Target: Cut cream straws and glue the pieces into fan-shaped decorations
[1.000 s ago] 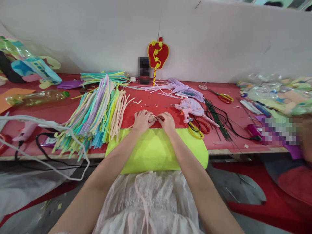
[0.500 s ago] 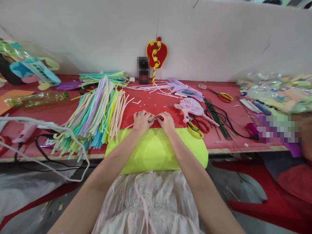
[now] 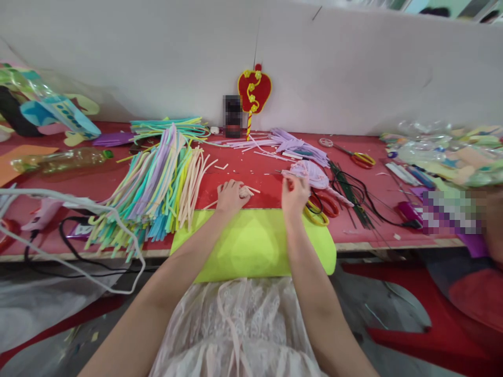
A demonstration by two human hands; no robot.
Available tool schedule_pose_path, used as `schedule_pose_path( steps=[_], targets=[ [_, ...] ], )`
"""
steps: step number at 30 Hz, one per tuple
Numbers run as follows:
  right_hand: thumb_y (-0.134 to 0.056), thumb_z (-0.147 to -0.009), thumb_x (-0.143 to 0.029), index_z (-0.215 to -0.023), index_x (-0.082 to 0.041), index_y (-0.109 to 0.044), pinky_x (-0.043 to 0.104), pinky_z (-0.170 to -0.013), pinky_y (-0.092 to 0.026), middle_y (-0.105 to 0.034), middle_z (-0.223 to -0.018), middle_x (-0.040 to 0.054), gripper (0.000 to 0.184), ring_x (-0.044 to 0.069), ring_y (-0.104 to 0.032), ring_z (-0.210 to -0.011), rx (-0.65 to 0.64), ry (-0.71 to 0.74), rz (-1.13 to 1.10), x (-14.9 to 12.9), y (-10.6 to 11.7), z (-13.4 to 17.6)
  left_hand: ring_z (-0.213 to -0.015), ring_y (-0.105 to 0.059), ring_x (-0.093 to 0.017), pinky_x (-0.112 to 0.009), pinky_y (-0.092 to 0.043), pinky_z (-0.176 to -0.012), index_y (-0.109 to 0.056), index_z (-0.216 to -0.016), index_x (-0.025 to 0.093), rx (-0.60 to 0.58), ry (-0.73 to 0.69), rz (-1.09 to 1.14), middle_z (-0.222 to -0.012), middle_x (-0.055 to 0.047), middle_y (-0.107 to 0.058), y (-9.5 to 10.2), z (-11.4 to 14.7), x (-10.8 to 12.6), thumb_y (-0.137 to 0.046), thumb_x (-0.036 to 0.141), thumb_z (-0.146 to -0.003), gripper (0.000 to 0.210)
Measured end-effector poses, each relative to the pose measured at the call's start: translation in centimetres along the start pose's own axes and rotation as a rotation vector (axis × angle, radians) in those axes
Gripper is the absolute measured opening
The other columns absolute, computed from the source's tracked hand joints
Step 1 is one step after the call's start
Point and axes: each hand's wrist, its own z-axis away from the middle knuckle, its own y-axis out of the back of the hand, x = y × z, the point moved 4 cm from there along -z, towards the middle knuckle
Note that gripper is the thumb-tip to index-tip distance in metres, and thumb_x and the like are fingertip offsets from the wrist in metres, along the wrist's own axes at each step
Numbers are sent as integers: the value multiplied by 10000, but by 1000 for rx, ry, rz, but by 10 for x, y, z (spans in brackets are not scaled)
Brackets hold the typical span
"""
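Note:
My left hand [image 3: 231, 196] is closed on a small coiled piece of pale peach pipe cleaner [image 3: 245, 192], with a straight end sticking out to the right. Over at the right, my right hand [image 3: 296, 192] has its fingers curled around a pink glue gun [image 3: 291, 174], which they mostly cover. Behind it lies a lilac bundle of pipe cleaners [image 3: 312, 172]. Both forearms pass over a lime-yellow cloth [image 3: 247, 246] at the table edge. Left of my left hand stands a thick bunch of pastel pipe cleaners [image 3: 151, 183].
Yellow-and-red-handled scissors [image 3: 317, 212] lie beside my right hand, near dark green wires [image 3: 348, 191]. More scissors [image 3: 361, 158] are farther back. A red fan-shaped ornament [image 3: 254, 91] leans on the wall. A white cable [image 3: 118, 209] loops at left; another person's arm [image 3: 493, 214] shows at right.
My right hand has left the peach pipe cleaner, moved right and taken hold of the pink glue gun. My left hand stays in place with the coil.

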Motion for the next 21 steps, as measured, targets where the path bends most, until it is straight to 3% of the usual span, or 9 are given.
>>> schedule_pose_path(
  steps=[3,4,8,14,21],
  targets=[
    [-395,-881,-406,-995,-170,-585,445,-817,-414,-567,-1022,151,324,299,-523,-991,180,-208,196,33,23,-4,-1042,-479,-259,-404,-305,-908,-554,-1100,259,-30,5,2,-1091,-69,-553,-1,-1,0,-605,417,-758,381],
    [-408,-867,-438,-968,-163,-580,444,-795,-421,-566,-1007,159,339,304,-528,-970,188,-270,223,43,25,-4,-1041,-476,-260,-406,-304,-908,-560,-1099,262,-39,4,7,-1089,-68,-550,-1,-1,0,-608,423,-755,382],
    [-478,-794,-530,-880,-157,-576,449,-753,-431,-586,-899,148,395,307,-553,-875,42,-431,222,66,14,0,-1039,-468,-262,-413,-298,-914,-582,-1081,268,-54,-5,17,-1077,-61,-543,0,-4,-1,-629,442,-735,390],
    [-537,-759,-498,-894,-171,-580,474,-768,-419,-596,-952,150,357,319,-559,-905,-98,-421,241,62,-3,-5,-1015,-476,-250,-398,-314,-900,-591,-1075,265,-50,-37,14,-1048,-56,-546,-1,-6,-2,-624,426,-739,373],
    [-440,-836,-392,-931,-124,-548,437,-774,-425,-589,-983,192,304,317,-561,-926,-76,-357,242,64,-11,-7,-1039,-477,-255,-401,-312,-907,-556,-1103,276,-41,-32,21,-1100,-58,-546,-1,-5,-3,-630,420,-741,396]
  ],
)
